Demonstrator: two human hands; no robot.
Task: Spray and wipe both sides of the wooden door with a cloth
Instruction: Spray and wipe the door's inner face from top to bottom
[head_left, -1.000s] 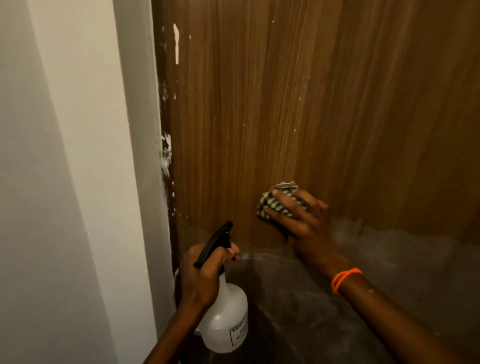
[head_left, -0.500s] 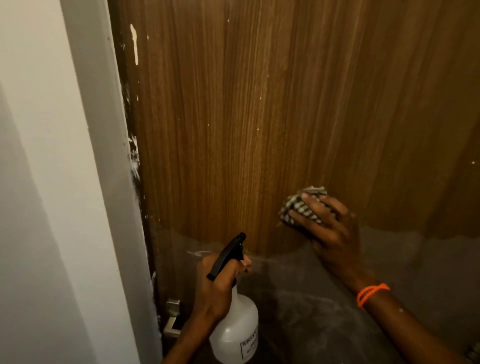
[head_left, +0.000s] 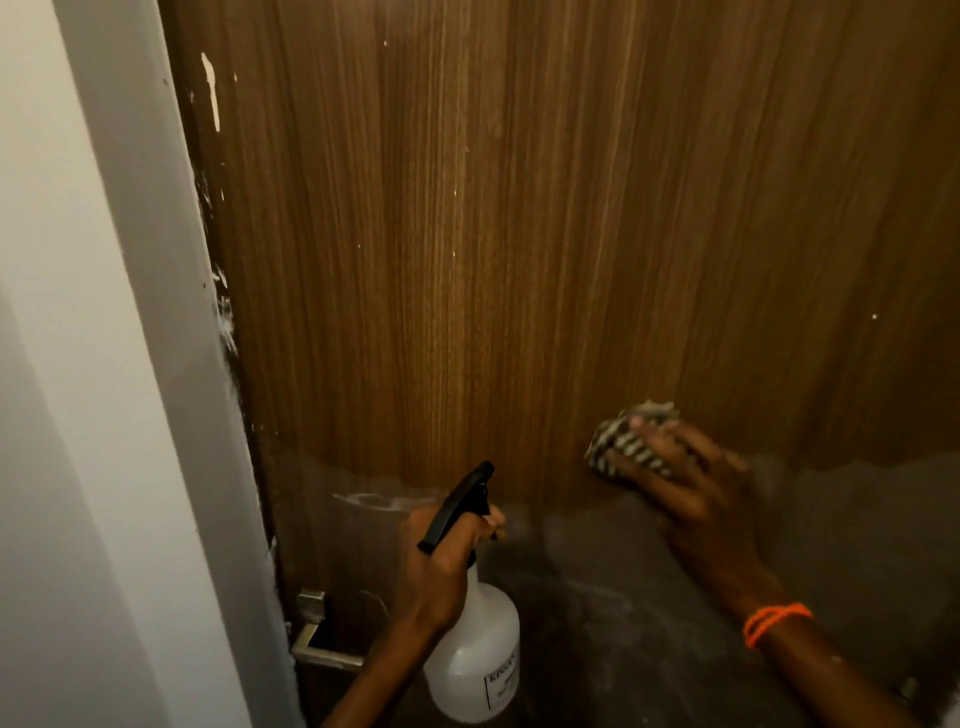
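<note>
Rightward-shifted checked cloth (head_left: 631, 441), pressed under right hand (head_left: 691, 483) on wooden door (head_left: 467, 234); left hand (head_left: 441, 561) grips spray bottle (head_left: 475, 660); wiping proceeds.

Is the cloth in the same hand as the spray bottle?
No, the left hand grips the spray bottle, while the right hand presses the cloth on the door.

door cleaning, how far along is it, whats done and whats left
Done: hard to say; the upper part of the wooden door looks clean-grained but keeps white flecks. In hand: the right hand presses the checked cloth to the door at the edge of a dull grey band, and the left hand grips the spray bottle. Left: that grey lower band, plus the other side, which is out of view.
</note>
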